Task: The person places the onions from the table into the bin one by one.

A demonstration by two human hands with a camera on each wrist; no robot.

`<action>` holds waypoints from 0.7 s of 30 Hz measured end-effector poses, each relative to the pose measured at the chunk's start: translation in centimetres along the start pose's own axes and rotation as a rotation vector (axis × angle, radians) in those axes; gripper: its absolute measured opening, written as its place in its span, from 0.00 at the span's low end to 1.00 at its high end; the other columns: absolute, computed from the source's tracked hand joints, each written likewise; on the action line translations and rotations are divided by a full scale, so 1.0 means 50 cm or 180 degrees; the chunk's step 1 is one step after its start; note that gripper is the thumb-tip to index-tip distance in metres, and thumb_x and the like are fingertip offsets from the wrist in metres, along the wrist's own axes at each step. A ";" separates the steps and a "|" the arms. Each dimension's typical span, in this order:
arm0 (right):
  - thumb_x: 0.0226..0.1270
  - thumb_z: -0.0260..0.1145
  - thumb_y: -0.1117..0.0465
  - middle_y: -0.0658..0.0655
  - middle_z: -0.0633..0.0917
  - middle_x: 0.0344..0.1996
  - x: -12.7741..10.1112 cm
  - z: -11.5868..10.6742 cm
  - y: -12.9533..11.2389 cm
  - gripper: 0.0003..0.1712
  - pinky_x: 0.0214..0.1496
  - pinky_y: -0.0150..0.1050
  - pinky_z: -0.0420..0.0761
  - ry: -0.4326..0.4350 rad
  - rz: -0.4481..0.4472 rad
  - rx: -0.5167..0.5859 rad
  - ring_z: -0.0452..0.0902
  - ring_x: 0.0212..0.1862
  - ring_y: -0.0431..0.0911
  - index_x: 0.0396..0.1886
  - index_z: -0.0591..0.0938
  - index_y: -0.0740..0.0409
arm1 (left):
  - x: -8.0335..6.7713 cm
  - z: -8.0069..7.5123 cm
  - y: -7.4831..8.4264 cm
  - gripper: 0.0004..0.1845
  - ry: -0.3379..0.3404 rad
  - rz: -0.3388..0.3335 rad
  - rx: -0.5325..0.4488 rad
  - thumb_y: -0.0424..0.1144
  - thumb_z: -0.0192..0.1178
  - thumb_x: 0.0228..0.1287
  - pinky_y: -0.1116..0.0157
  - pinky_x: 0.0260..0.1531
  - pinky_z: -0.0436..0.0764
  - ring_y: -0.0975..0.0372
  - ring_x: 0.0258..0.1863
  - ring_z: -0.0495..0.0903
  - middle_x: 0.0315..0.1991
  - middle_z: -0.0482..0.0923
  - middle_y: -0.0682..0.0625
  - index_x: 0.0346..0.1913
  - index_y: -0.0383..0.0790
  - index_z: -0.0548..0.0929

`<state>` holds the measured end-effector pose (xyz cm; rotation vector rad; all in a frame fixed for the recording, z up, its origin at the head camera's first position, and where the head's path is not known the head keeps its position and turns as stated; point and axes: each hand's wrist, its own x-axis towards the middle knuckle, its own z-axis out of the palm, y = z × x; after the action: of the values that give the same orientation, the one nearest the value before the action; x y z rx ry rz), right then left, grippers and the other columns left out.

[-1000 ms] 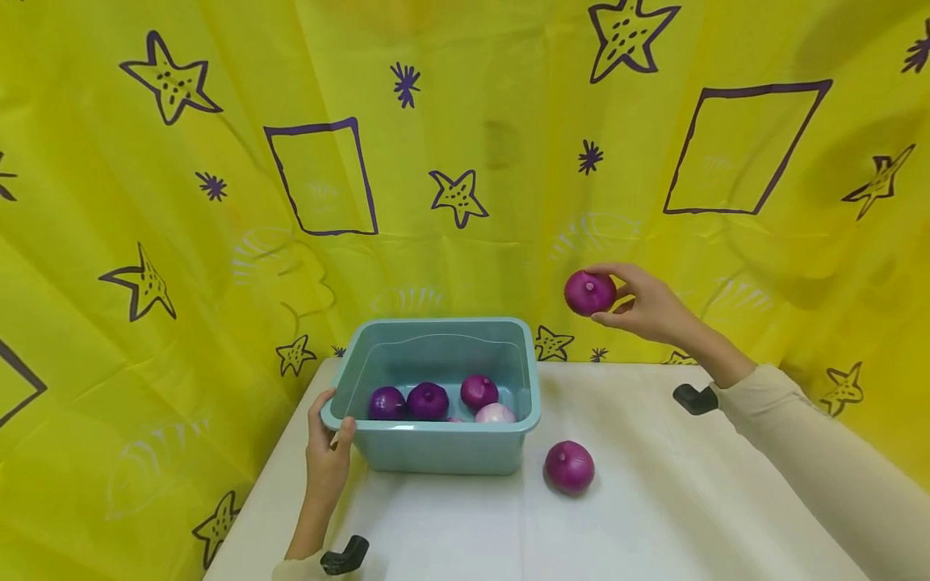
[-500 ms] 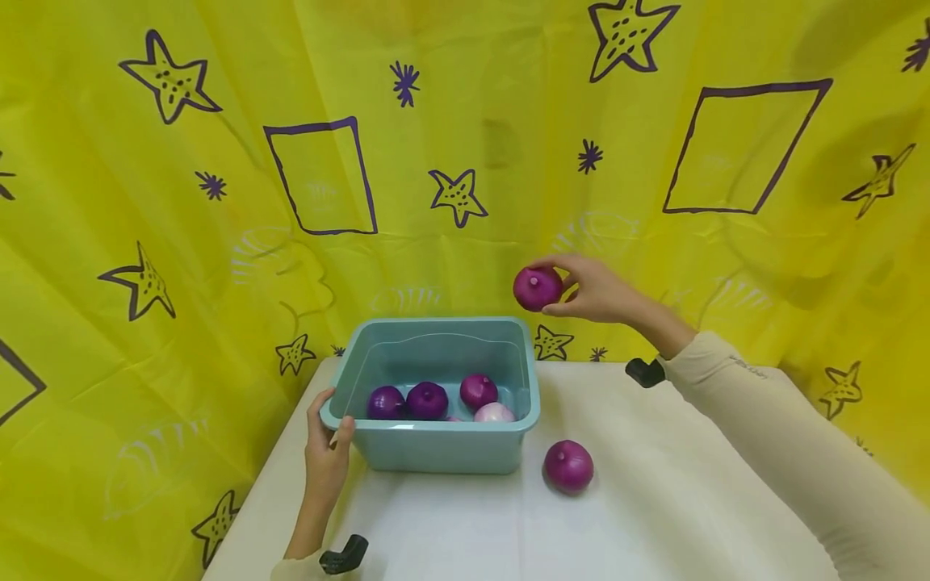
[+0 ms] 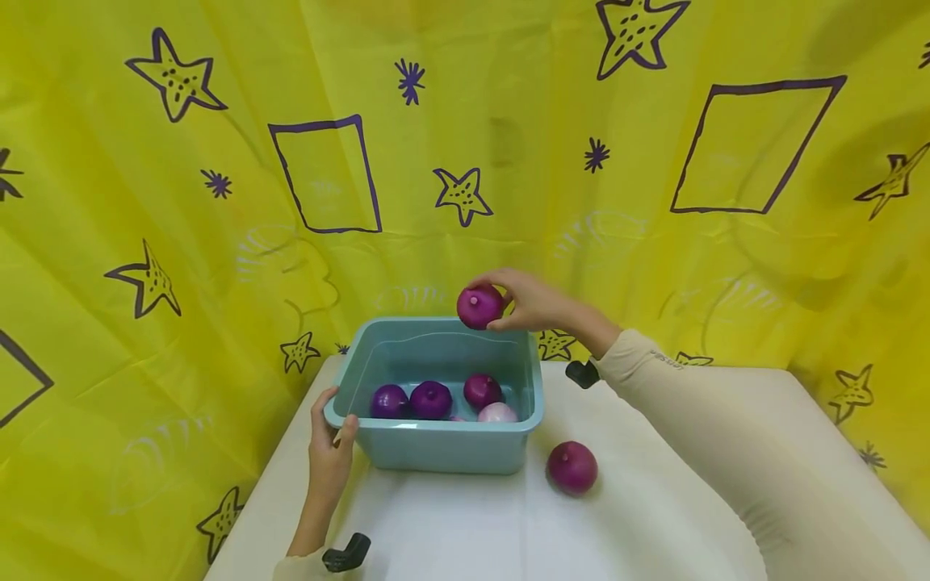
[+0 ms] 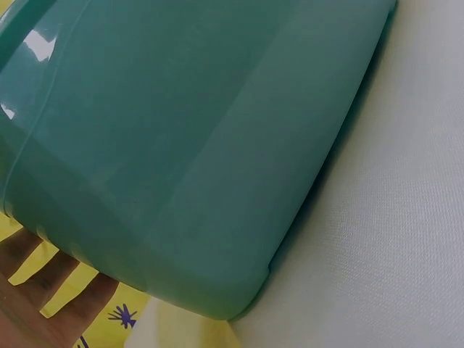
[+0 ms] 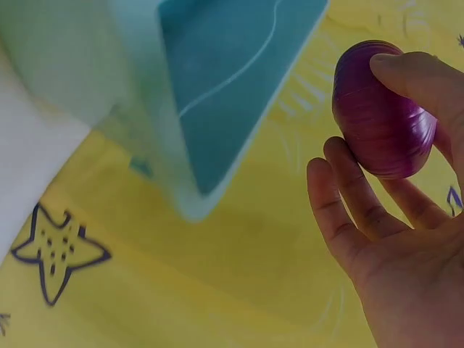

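Observation:
Between thumb and fingers, my right hand (image 3: 536, 302) grips a purple onion (image 3: 480, 307) above the back rim of a teal plastic bin (image 3: 443, 449). The same onion (image 5: 380, 112) shows close up in the right wrist view, apart from the bin. My left hand (image 3: 330, 452) holds the bin's front left corner, thumb over the rim and fingers along the side. Inside the bin lie several onions: two dark purple ones at the left, a magenta onion (image 3: 483, 390) and a pale pink onion (image 3: 497, 413) at the right. The front wall partly hides them.
Another purple onion (image 3: 572, 468) sits on the white table (image 3: 465, 524), to the right of the bin. Behind the table hangs a yellow curtain (image 3: 436, 266) with stars and squares drawn on it, close to the bin's back.
My right hand has carried the onion leftward, from right of the bin to over its back rim, slightly lower now. The left hand keeps its hold on the bin corner.

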<state>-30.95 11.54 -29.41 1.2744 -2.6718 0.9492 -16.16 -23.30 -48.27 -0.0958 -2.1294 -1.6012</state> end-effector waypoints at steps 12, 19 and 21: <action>0.54 0.81 0.64 0.56 0.81 0.60 0.058 0.072 -0.014 0.38 0.56 0.41 0.84 -0.0225 -0.0064 0.0016 0.75 0.59 0.50 0.66 0.78 0.54 | -0.004 0.006 0.003 0.32 0.0000 -0.0112 0.0024 0.36 0.54 0.76 0.34 0.67 0.64 0.40 0.75 0.61 0.78 0.58 0.42 0.77 0.51 0.57; 0.54 0.80 0.65 0.58 0.81 0.58 0.067 0.101 -0.021 0.37 0.57 0.41 0.83 -0.0485 -0.0138 0.0070 0.75 0.59 0.52 0.65 0.79 0.56 | -0.002 0.004 0.004 0.32 0.0001 -0.0109 0.0018 0.35 0.54 0.76 0.34 0.66 0.64 0.39 0.75 0.60 0.78 0.58 0.41 0.77 0.51 0.57; 0.55 0.80 0.65 0.58 0.82 0.58 0.068 0.110 -0.021 0.37 0.60 0.42 0.82 -0.0585 -0.0159 0.0024 0.76 0.59 0.52 0.65 0.79 0.55 | 0.000 0.004 0.003 0.32 -0.0002 -0.0103 0.0020 0.35 0.54 0.76 0.34 0.66 0.64 0.39 0.75 0.61 0.78 0.58 0.41 0.77 0.50 0.57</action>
<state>-31.26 5.74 -32.39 1.4913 -2.7564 0.8775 -16.16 -23.06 -48.18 -0.0604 -2.1468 -1.6127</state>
